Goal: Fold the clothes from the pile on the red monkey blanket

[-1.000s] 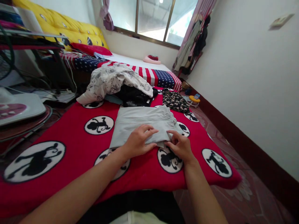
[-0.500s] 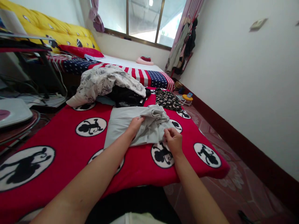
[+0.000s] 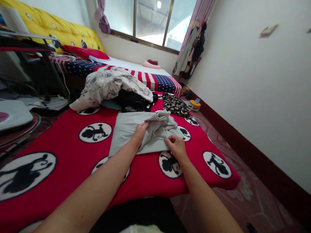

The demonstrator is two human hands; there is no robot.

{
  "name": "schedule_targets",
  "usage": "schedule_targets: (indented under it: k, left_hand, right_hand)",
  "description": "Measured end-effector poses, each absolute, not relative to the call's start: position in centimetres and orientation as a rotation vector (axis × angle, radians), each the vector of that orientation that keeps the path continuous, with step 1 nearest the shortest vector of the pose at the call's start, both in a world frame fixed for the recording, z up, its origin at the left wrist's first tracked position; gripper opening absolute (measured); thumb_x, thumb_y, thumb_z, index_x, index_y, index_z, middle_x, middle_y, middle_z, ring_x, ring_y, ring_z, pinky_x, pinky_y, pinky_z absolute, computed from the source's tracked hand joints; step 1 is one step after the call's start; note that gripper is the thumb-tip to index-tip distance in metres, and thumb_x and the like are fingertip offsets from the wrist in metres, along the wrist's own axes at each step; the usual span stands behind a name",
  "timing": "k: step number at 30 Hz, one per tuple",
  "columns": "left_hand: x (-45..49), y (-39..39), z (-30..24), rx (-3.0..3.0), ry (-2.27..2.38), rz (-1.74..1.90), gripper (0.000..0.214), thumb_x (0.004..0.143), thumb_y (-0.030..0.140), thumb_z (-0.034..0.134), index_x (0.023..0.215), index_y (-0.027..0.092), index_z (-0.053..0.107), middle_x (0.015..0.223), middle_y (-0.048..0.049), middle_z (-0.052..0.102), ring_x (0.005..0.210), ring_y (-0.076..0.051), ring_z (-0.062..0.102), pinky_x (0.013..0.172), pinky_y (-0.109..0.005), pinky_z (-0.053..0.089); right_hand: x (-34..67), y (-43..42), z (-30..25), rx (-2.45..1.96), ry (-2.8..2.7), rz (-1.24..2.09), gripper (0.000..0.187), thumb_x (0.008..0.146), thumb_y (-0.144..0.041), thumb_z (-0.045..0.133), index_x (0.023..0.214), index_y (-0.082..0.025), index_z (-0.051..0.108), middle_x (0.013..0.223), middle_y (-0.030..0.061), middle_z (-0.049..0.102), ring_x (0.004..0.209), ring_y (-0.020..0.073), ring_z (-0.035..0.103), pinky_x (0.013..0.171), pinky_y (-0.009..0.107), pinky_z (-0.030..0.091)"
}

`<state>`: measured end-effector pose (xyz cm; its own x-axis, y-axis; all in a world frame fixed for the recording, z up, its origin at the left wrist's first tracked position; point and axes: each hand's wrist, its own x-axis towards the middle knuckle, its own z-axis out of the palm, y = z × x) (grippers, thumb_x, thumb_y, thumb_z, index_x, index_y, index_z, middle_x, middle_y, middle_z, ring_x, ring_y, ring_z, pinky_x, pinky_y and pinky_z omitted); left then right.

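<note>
A light grey garment [image 3: 125, 129] lies partly folded on the red blanket [image 3: 70, 152] with monkey prints. Its left part is flat, while its right part is bunched and rumpled. My left hand [image 3: 141, 132] is closed on a raised fold near the garment's middle, thumb on top. At the near right edge, my right hand [image 3: 176, 145] pinches the same cloth between thumb and fingers. The garment's exact kind is hard to make out from this folded shape.
Beyond the garment lie a white floral cloth [image 3: 104, 85], black clothing [image 3: 134, 100] and a black flowered garment [image 3: 175, 105]. A chair [image 3: 14, 118] stands at the left, a wall [image 3: 262, 87] at the right. Behind is a bed with a flag-patterned cover [image 3: 150, 79].
My right hand has moved a little left and down with the cloth's near edge, which now looks straighter and flatter. My left hand keeps its grip in nearly the same spot.
</note>
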<state>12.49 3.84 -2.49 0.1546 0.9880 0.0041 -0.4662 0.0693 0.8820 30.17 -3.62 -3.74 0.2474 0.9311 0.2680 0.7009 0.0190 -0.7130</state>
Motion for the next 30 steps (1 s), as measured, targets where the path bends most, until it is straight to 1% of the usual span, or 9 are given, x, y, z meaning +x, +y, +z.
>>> schedule_targets:
  k: [5, 7, 9, 12, 14, 17, 19, 25, 30]
  left_hand:
    - [12.7, 3.5, -2.4, 0.866, 0.717, 1.273, 0.053, 0.056, 0.052, 0.08, 0.089, 0.011, 0.072, 0.083, -0.0082, 0.076, 0.096, -0.03, 0.067, 0.092, -0.04, 0.047]
    - [12.7, 3.4, -2.4, 0.852, 0.705, 1.29, 0.053, 0.057, 0.051, 0.079, 0.091, 0.012, 0.072, 0.086, -0.0083, 0.076, 0.099, -0.03, 0.067, 0.093, -0.04, 0.047]
    - [12.7, 3.4, -2.4, 0.835, 0.693, 1.319, 0.053, 0.059, 0.05, 0.078, 0.095, 0.012, 0.071, 0.091, -0.0084, 0.076, 0.104, -0.03, 0.065, 0.094, -0.039, 0.047]
    - [12.6, 3.4, -2.4, 0.815, 0.674, 1.351, 0.051, 0.063, 0.049, 0.076, 0.099, 0.013, 0.07, 0.097, -0.0088, 0.075, 0.111, -0.029, 0.063, 0.095, -0.038, 0.047]
    - [12.6, 3.3, -2.4, 0.798, 0.658, 1.365, 0.049, 0.065, 0.048, 0.075, 0.099, 0.014, 0.07, 0.097, -0.0085, 0.075, 0.112, -0.029, 0.063, 0.096, -0.038, 0.048]
    - [12.5, 3.2, -2.4, 0.771, 0.624, 1.38, 0.044, 0.067, 0.046, 0.075, 0.097, 0.015, 0.07, 0.097, -0.0078, 0.076, 0.111, -0.029, 0.063, 0.098, -0.039, 0.047]
    - [12.5, 3.2, -2.4, 0.768, 0.608, 1.373, 0.041, 0.068, 0.045, 0.075, 0.096, 0.016, 0.071, 0.097, -0.0075, 0.076, 0.111, -0.029, 0.064, 0.099, -0.041, 0.047]
    - [12.8, 3.0, -2.5, 0.753, 0.594, 1.361, 0.038, 0.069, 0.043, 0.075, 0.095, 0.016, 0.072, 0.098, -0.0064, 0.076, 0.114, -0.028, 0.062, 0.104, -0.039, 0.043]
    - [12.9, 3.1, -2.5, 0.685, 0.553, 1.392, 0.039, 0.066, 0.041, 0.079, 0.094, 0.014, 0.073, 0.095, -0.0075, 0.076, 0.111, -0.029, 0.064, 0.102, -0.038, 0.043]
  right_hand:
    - [29.3, -1.1, -1.5, -1.912, -1.567, 0.334, 0.036, 0.081, -0.052, 0.059, 0.09, -0.019, 0.07, 0.077, 0.0063, 0.069, 0.075, 0.0209, 0.063, 0.061, 0.028, 0.039]
    - [28.8, 0.1, -0.9, -1.941, -1.557, 0.348, 0.036, 0.081, -0.054, 0.058, 0.084, -0.02, 0.07, 0.078, 0.0074, 0.069, 0.077, 0.0223, 0.063, 0.061, 0.028, 0.038]
    - [28.4, 1.2, -0.8, -1.943, -1.536, 0.37, 0.03, 0.078, -0.048, 0.061, 0.071, -0.02, 0.068, 0.072, 0.0064, 0.067, 0.074, 0.0215, 0.062, 0.057, 0.027, 0.035]
    - [28.4, 2.5, -1.1, -1.914, -1.491, 0.431, 0.023, 0.068, -0.038, 0.068, 0.056, -0.02, 0.061, 0.059, 0.0016, 0.06, 0.063, 0.0166, 0.057, 0.052, 0.024, 0.03]
    - [28.7, 3.2, -1.3, -1.874, -1.443, 0.504, 0.02, 0.065, -0.035, 0.068, 0.055, -0.02, 0.06, 0.052, -0.0018, 0.055, 0.056, 0.0134, 0.052, 0.049, 0.023, 0.028]
    - [29.0, 3.9, -1.5, -1.803, -1.34, 0.633, 0.015, 0.064, -0.033, 0.065, 0.061, -0.018, 0.062, 0.047, -0.0049, 0.051, 0.047, 0.0109, 0.046, 0.045, 0.022, 0.03]
    - [29.1, 4.2, -1.4, -1.756, -1.267, 0.699, 0.018, 0.064, -0.035, 0.064, 0.069, -0.017, 0.064, 0.046, -0.0054, 0.051, 0.043, 0.0109, 0.045, 0.043, 0.022, 0.031]
    - [29.5, 4.6, -1.5, -1.622, -1.123, 0.717, 0.034, 0.064, -0.032, 0.063, 0.093, -0.015, 0.066, 0.06, -0.0016, 0.062, 0.048, 0.012, 0.051, 0.045, 0.023, 0.038]
    - [30.2, 4.8, -2.3, -1.617, -1.105, 0.641, 0.029, 0.065, -0.038, 0.064, 0.085, -0.017, 0.065, 0.066, 0.0023, 0.066, 0.054, 0.0148, 0.057, 0.048, 0.024, 0.042]
